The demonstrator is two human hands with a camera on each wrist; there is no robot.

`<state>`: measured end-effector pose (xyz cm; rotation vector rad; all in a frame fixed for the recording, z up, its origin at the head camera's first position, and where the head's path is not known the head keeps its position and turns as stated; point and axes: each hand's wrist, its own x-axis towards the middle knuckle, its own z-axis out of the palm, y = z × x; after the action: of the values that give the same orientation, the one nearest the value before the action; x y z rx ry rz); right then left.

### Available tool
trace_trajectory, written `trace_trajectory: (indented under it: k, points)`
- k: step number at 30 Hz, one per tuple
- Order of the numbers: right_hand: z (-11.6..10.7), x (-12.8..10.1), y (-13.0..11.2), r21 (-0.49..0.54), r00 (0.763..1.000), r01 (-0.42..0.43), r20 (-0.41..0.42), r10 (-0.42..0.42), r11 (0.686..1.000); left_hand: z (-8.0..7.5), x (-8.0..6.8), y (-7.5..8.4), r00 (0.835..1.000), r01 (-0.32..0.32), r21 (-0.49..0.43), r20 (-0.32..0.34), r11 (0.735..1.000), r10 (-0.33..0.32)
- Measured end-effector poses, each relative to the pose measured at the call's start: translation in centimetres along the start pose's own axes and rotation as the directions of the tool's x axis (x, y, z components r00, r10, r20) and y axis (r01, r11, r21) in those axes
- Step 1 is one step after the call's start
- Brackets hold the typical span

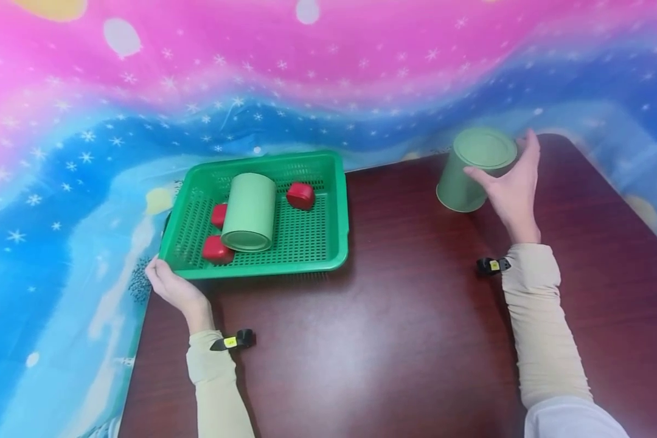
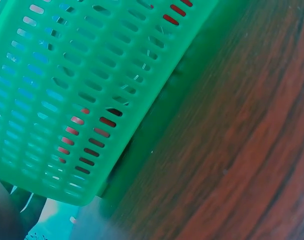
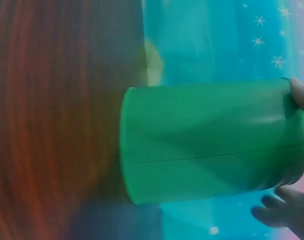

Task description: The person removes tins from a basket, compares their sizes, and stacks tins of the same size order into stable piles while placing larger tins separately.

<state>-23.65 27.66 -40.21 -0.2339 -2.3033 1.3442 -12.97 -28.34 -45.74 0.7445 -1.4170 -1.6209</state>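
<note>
Sleeves lay nearest on the tabletop (image 1: 405, 316) | green basket (image 1: 336, 201) sat at the far left edge, my left hand (image 1: 170, 286) curled on its near corner, so it could have slid off | right hand (image 1: 511, 188) pinched the tilted green can (image 1: 465, 176) by its top; that light grip risked a topple | second can (image 1: 249, 210) lay loose among red blocks (image 1: 300, 196), free to roll.

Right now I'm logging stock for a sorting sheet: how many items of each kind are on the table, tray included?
Green cans: 2, one lying in the tray, one gripped by the right hand at the far right.
Red blocks: 3.
Green tray: 1, its corner held by the left hand.
Total: 6.
</note>
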Motion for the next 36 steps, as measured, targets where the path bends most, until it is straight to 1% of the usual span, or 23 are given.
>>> trace_trajectory:
  k: [2, 4, 6, 7, 9, 11, 14, 16, 19, 22, 23, 25, 27, 28, 34, 36]
  points:
    - [-0.1, -0.2, -0.8, -0.034, 0.995, 0.074, -0.058, -0.076, 0.997, 0.0, 0.0, 0.0, 1.0, 0.001, 0.009, -0.008, 1.0, -0.001]
    - [-0.1, -0.6, -1.8, -0.051, 0.982, 0.149, -0.109, -0.153, 0.988, 0.0, 0.0, 0.0, 1.0, -0.001, 0.006, -0.013, 1.0, 0.001]
    - [0.1, -0.9, -3.0, -0.038, 0.968, 0.21, -0.129, -0.213, 0.977, 0.0, 0.0, -0.1, 1.0, -0.007, -0.001, -0.014, 1.0, 0.007]
    - [0.2, -1.0, -3.6, -0.029, 0.961, 0.247, -0.124, -0.249, 0.969, -0.1, -0.1, -0.2, 1.0, -0.014, -0.008, -0.014, 1.0, 0.014]
    - [0.8, -1.2, -5.1, 0.008, 0.954, 0.289, -0.086, -0.287, 0.957, -0.1, -0.1, -0.3, 0.999, -0.033, -0.019, -0.013, 0.999, 0.033]
    - [1.5, -1.1, -6.6, 0.04, 0.944, 0.328, -0.03, -0.327, 0.944, -0.1, -0.1, -0.3, 0.999, -0.052, -0.028, -0.013, 0.998, 0.051]
    - [2.7, -1.0, -8.5, 0.055, 0.916, 0.395, 0.055, -0.398, 0.917, 0.0, -0.1, -0.3, 0.998, -0.069, -0.032, -0.007, 0.997, 0.069]
    - [3.6, -1.0, -9.6, 0.056, 0.892, 0.437, 0.103, -0.44, 0.898, 0.0, -0.1, -0.3, 0.997, -0.075, -0.038, 0.002, 0.996, 0.075]
    - [4.8, -1.1, -10.9, 0.052, 0.871, 0.457, 0.177, -0.458, 0.888, 0.1, 0.0, -0.4, 0.996, -0.085, -0.042, 0.012, 0.995, 0.086]
    - [6.2, -1.3, -12.0, 0.051, 0.852, 0.459, 0.258, -0.456, 0.887, 0.1, 0.1, -0.6, 0.996, -0.089, -0.046, 0.008, 0.995, 0.089]
    - [6.8, -1.3, -12.4, 0.054, 0.841, 0.465, 0.285, -0.46, 0.884, 0.0, 0.1, -0.6, 0.996, -0.091, -0.044, 0.006, 0.995, 0.091]
    - [7.8, -1.4, -13.0, 0.07, 0.81, 0.489, 0.334, -0.483, 0.869, 0.0, 0.2, -0.6, 0.996, -0.09, -0.042, 0.001, 0.995, 0.09]
    - [8.9, -1.5, -13.7, 0.08, 0.776, 0.51, 0.386, -0.498, 0.857, -0.1, 0.2, -0.7, 0.995, -0.096, -0.042, -0.001, 0.994, 0.096]
    - [9.5, -1.5, -14.0, 0.091, 0.755, 0.526, 0.407, -0.514, 0.845, -0.1, 0.2, -0.7, 0.995, -0.101, -0.046, -0.001, 0.994, 0.101]
    - [12.3, -1.9, -15.7, 0.143, 0.655, 0.578, 0.505, -0.562, 0.803, 0.0, 0.2, -0.8, 0.993, -0.12, -0.058, 0.003, 0.991, 0.121]
    - [13.0, -2.0, -16.2, 0.158, 0.627, 0.589, 0.529, -0.572, 0.792, 0.1, 0.2, -0.8, 0.992, -0.124, -0.055, 0.005, 0.991, 0.125]
